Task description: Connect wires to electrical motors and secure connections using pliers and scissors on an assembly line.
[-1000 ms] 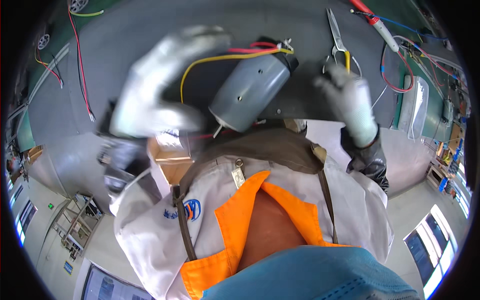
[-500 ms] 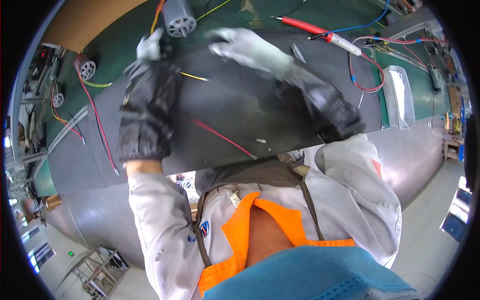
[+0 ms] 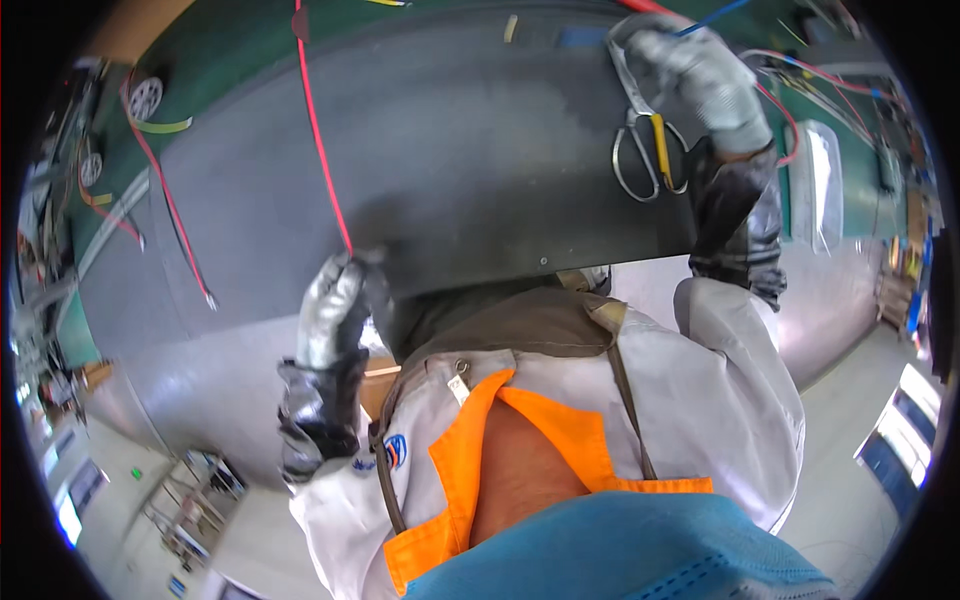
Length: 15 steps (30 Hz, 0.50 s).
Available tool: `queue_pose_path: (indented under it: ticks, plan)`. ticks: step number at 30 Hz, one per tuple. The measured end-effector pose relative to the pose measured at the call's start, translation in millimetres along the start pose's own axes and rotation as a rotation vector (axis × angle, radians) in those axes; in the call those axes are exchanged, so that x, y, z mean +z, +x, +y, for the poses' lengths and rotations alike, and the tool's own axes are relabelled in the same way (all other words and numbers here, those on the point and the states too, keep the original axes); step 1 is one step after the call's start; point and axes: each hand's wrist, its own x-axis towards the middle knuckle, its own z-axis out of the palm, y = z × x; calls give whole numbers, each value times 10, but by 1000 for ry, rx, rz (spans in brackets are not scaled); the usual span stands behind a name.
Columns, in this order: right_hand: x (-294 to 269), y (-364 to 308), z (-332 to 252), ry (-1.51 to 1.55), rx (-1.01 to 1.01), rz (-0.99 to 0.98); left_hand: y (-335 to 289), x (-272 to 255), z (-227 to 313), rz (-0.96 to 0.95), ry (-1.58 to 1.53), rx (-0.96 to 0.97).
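Note:
My left hand [image 3: 340, 300], gloved, is closed at the mat's near edge. It pinches the lower end of a red wire [image 3: 322, 155], stretched almost straight toward the far side. That wire's far end runs out of view. At the right, my gloved right hand [image 3: 695, 75] has its fingers curled at the blade end of metal scissors [image 3: 625, 80]. The loop handles point toward me, with a yellow strip between them. Part of the blades is hidden by the fingers. Just beyond this hand shows part of a red tool handle [image 3: 655, 8].
Dark grey matting [image 3: 480, 150] covers the table before me. On the left lie motors [image 3: 146, 98] with red and yellow leads [image 3: 165, 185]. A clear plastic tray [image 3: 818, 185] stands at the right, near a looped red cable [image 3: 785, 110]. Beyond the matting is a green surface [image 3: 230, 60].
My left hand has come back from the far side to the near edge, now with the red wire. My right hand has moved right, to the scissors. The view has shifted; the upper motor is out of sight.

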Motion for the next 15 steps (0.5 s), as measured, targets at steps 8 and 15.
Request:
queue_pose_path:
  ticks: [8, 15]
  plan:
    - [1454, -549, 10, -334, -367, -450, 671, 728, 99, -154, -14, 551]
    - [1670, -669, -79, 103, -315, 194, 944, 1227, 303, -102, -275, 263]
